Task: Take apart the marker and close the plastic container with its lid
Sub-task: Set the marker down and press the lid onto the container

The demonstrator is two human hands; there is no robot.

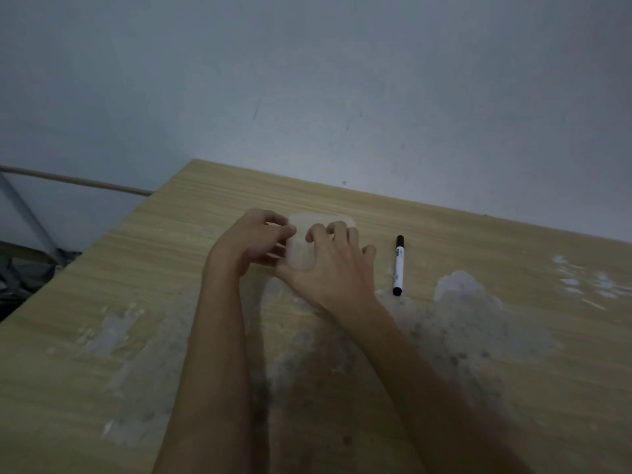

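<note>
A clear plastic container (301, 248) with its translucent lid (319, 220) on top stands on the wooden table (154, 275). My left hand (249, 239) grips the container's left side, thumb and fingers curled on the lid's edge. My right hand (331, 265) lies spread over the lid, fingertips pressing down on it. Whether the lid is fully seated is hidden by the hands. A white marker (398, 265) with a black cap and black end lies in one piece on the table, to the right of my right hand.
The wall (307, 80) rises right behind the table's far edge. The table's left edge runs diagonally, with a metal frame and a pole (68, 181) beyond it. Worn, whitish patches (468, 302) mark the tabletop near me.
</note>
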